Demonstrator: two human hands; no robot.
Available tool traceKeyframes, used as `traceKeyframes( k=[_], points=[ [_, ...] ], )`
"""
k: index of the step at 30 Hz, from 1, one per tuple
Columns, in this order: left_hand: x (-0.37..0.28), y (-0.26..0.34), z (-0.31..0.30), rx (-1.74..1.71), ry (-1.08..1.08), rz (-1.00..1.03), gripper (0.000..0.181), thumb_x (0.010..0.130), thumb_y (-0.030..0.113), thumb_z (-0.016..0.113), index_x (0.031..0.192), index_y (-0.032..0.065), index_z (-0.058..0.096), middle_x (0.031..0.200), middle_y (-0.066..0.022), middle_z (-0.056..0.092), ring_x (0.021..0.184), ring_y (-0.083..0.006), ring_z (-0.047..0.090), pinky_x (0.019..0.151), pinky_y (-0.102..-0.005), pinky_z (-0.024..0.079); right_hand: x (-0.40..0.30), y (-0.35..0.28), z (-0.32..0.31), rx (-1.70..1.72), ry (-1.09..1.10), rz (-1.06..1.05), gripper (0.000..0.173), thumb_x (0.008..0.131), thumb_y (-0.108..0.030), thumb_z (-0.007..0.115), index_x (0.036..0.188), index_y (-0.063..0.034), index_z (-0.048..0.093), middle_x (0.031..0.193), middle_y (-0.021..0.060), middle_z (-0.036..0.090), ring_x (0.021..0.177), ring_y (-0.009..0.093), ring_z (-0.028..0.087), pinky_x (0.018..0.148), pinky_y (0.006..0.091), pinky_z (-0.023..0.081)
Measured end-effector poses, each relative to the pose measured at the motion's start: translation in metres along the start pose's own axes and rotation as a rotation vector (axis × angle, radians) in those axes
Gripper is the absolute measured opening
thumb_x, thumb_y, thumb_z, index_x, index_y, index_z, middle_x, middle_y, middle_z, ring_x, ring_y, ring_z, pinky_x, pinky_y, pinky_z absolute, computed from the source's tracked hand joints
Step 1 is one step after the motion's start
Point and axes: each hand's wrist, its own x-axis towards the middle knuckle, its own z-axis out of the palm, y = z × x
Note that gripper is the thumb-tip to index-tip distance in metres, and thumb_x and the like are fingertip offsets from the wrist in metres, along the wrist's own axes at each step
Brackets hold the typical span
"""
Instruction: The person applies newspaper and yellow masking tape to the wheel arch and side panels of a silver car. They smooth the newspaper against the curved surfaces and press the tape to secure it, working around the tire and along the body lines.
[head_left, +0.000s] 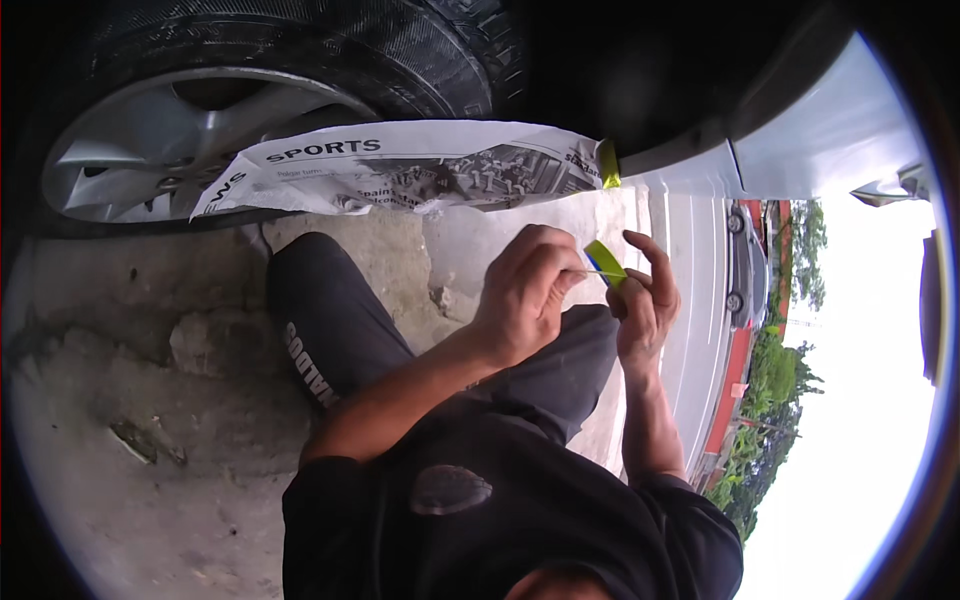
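My left hand pinches a thin pale edge of tape between thumb and fingertips. That edge runs across to a curved yellow-green tape, blue on its inner side, which my right hand holds between thumb and fingers. Whether the curved part is a whole roll or a loose strip, I cannot tell. The right index finger is raised away from it. Beyond both hands hangs a printed newspaper sheet, wrinkled along its near edge. A short piece of the same yellow-green tape sits on the sheet's right end, by the car body.
A tyre with a silver alloy wheel stands behind the newspaper. Pale car bodywork curves along the upper right. My bent legs rest over cracked concrete. A road with a parked car lies to the right.
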Motion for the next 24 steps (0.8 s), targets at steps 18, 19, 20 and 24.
traceKeyframes(
  k=[18,19,20,24],
  points=[
    [-0.002,-0.027,-0.03,0.223,0.216,-0.042,0.035,0.101,0.008,0.06,0.134,-0.0011,0.053,0.13,-0.0228,0.056,0.119,-0.0399,0.056,0.103,-0.046,0.044,-0.008,0.0,-0.007,-0.117,-0.162,0.016,0.05,0.091,-0.02,0.047,0.135,0.0004,0.056,0.069,0.0064,0.061,0.06,0.013,0.051,0.061,0.0284,0.041],
    [0.002,-0.034,-0.037,0.343,0.208,-0.015,0.039,0.1,0.007,0.06,0.137,-0.0008,0.052,0.133,-0.0222,0.056,0.121,-0.04,0.056,0.104,-0.0468,0.044,-0.008,-0.002,-0.007,-0.133,-0.177,0.047,0.05,0.091,-0.026,0.049,0.133,-0.0011,0.058,0.073,0.0098,0.067,0.064,0.016,0.056,0.066,0.0308,0.046],
    [0.003,-0.038,-0.038,0.343,0.187,-0.03,0.04,0.1,0.006,0.059,0.139,-0.0018,0.052,0.135,-0.0224,0.057,0.123,-0.0388,0.056,0.106,-0.0458,0.044,-0.008,-0.003,-0.008,-0.146,-0.249,0.018,0.049,0.091,-0.021,0.051,0.137,-0.0035,0.056,0.073,0.0087,0.066,0.064,0.015,0.056,0.066,0.0287,0.046],
    [0.009,-0.048,-0.037,0.356,0.104,-0.059,0.043,0.102,0.006,0.056,0.143,-0.0023,0.053,0.138,-0.0223,0.059,0.127,-0.0364,0.058,0.108,-0.0432,0.044,-0.006,-0.006,0.001,-0.118,-0.425,0.007,0.051,0.093,-0.008,0.049,0.143,-0.0093,0.054,0.073,0.0053,0.063,0.065,0.013,0.057,0.065,0.0272,0.046]
  ],
)
